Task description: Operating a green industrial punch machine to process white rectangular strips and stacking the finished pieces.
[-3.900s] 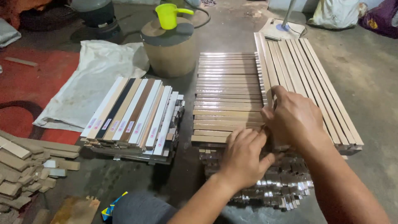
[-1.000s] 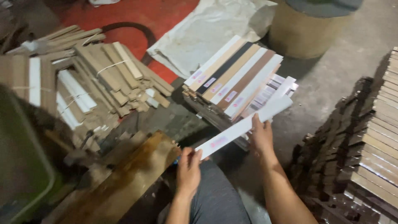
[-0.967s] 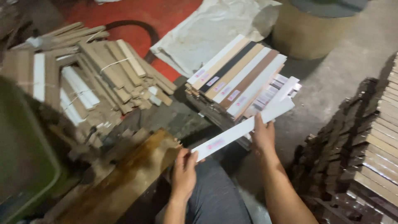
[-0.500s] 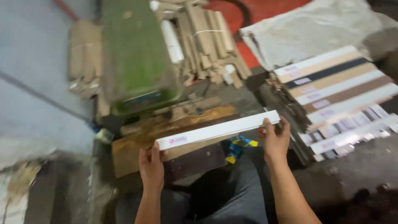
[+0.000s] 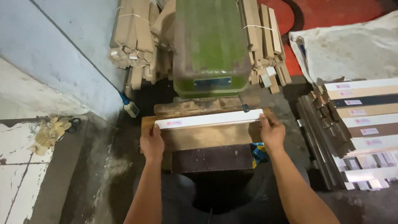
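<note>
I hold a long white strip (image 5: 209,119) with a small red label near its left end. It lies crosswise on a brown wooden board (image 5: 207,136) in front of a green machine (image 5: 209,45). My left hand (image 5: 152,142) grips the strip's left end. My right hand (image 5: 271,132) grips its right end. The strip sits level, right below the machine's front edge.
A stack of labelled white, tan and dark strips (image 5: 365,124) lies at the right. Bundles of wooden offcuts (image 5: 134,37) flank the machine on both sides. A white sack (image 5: 352,45) lies at the back right. A grey wall (image 5: 54,54) and crumpled gloves (image 5: 49,130) are at the left.
I have turned left from the strip stack to the green machine. Both hands carried the white strip along and lowered it onto the wooden board.
</note>
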